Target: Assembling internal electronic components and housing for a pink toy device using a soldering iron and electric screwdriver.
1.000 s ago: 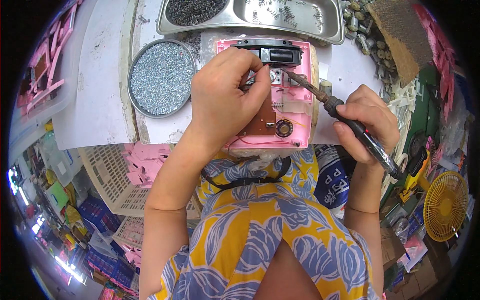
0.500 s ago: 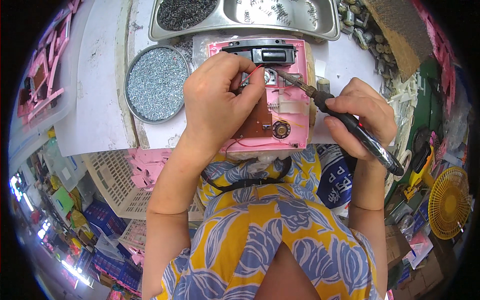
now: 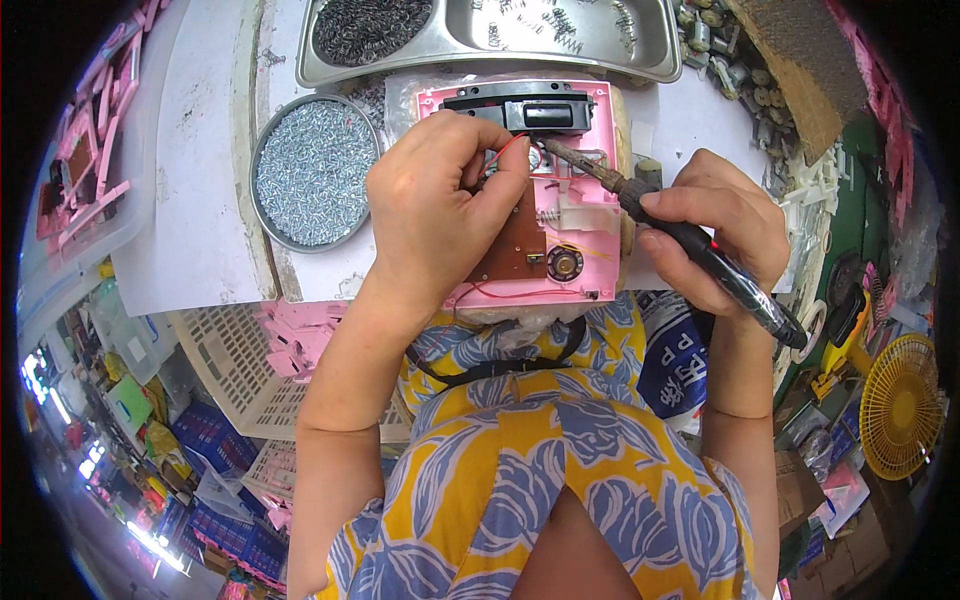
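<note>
A pink plastic housing (image 3: 585, 275) lies in front of me, fitted with a black part (image 3: 548, 114) at its far end, a brown circuit board (image 3: 518, 243) and a small round speaker (image 3: 565, 262). My left hand (image 3: 440, 195) is closed over the housing's left side, thumb and forefinger pinching a thin red wire (image 3: 512, 143). In my right hand (image 3: 722, 232) is a black-handled soldering iron (image 3: 690, 245), gripped like a pen. Its tip reaches in close to the wire and my left fingertips, just below the black part. Whether tip and wire touch cannot be made out.
Left of the housing stands a round dish (image 3: 313, 172) of small screws. A metal tray (image 3: 560, 62) holding springs spans the far side. Small motors (image 3: 715, 60) are heaped at the far right. A beige plastic basket (image 3: 235, 350) sits lower left, and a yellow fan (image 3: 900, 405) lower right.
The soldering iron's tip has shifted slightly left and up toward the pinched wire, the right hand moving with it. My left hand keeps its hold almost unmoved.
</note>
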Demonstrator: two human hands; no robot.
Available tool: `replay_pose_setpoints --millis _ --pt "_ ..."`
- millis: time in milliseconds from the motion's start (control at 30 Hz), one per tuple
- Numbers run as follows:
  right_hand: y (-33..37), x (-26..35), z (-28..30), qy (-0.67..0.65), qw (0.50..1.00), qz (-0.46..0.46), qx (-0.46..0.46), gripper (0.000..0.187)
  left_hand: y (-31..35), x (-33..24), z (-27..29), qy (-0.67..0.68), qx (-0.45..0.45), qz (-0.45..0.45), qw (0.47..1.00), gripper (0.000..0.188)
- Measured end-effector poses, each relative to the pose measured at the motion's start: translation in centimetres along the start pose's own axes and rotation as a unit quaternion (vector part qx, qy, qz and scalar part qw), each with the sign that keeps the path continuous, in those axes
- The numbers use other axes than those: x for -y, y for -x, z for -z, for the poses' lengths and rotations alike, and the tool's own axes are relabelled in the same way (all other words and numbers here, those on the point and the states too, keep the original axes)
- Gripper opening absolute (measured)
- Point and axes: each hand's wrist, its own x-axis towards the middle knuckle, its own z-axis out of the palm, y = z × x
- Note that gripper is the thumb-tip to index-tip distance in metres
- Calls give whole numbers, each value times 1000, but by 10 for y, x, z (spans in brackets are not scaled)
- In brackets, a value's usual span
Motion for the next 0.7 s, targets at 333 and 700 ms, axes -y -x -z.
replay_pose_setpoints --millis 333,700 --pt "1 0 0 -7 1000 -15 -6 27 0 0 -1 -3 -3 7 1000 11" --pt "20 11 16 -22 999 0 -39 28 1 1 -2 -12 -8 1 1000 11"
